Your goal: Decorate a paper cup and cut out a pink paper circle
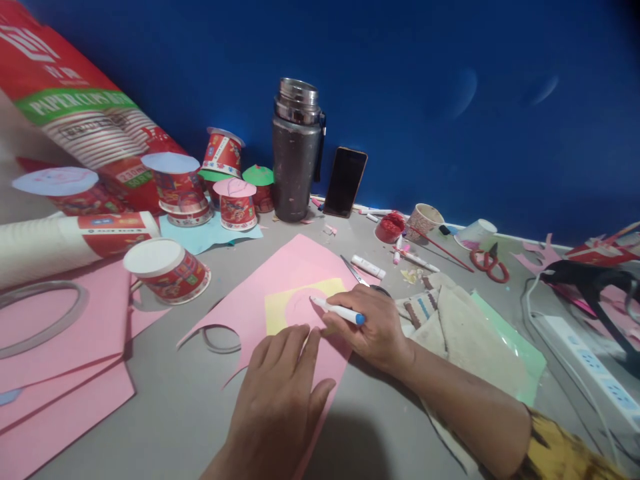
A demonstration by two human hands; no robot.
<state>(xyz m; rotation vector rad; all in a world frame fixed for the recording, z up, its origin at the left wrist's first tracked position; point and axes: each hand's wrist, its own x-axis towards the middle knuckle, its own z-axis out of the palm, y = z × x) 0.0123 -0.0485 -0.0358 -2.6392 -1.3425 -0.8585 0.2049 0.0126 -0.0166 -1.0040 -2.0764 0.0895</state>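
Right hand (373, 325) grips a slim white, blue-ended marker (344, 312), round pink paper (299, 305) looks mostly blank bar faint lines, left hand (277, 383)'s flat, nothing gripped.

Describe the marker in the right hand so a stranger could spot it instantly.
Start at the large central pink sheet, then find the yellow paper on it. Over that, the right hand holds the white marker. Unlike the loose pens farther back, it is held, showing a blue end.
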